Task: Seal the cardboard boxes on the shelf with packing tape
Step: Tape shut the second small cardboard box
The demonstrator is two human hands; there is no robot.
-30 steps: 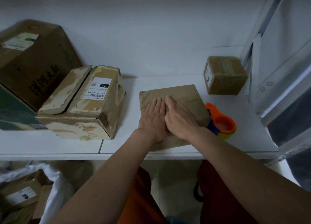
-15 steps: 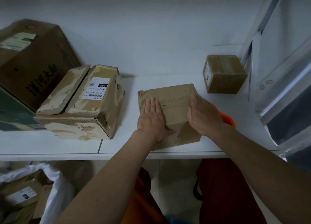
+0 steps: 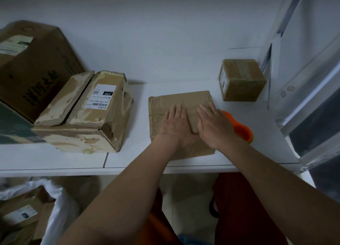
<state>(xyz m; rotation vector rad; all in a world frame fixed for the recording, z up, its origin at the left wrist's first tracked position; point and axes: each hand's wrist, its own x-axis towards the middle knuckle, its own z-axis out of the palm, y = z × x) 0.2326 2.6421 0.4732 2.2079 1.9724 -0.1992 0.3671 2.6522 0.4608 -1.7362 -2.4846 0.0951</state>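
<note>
A flat brown cardboard box (image 3: 169, 103) lies on the white shelf (image 3: 138, 158) in front of me. My left hand (image 3: 176, 125) and my right hand (image 3: 213, 125) press flat on its top, side by side, fingers straight and pointing away from me. An orange tape dispenser (image 3: 241, 129) sits on the shelf just right of the box, partly hidden behind my right hand. A small taped box (image 3: 241, 79) stands at the back right near the wall.
A worn box with a white shipping label (image 3: 84, 112) lies to the left, its top seam open. A large brown carton (image 3: 31, 64) leans behind it. Below the shelf at the lower left, a white bag (image 3: 60, 208) holds more boxes.
My right hand moved left from the box's right edge back onto its top, close beside my left hand. The orange dispenser shows again at the right.
</note>
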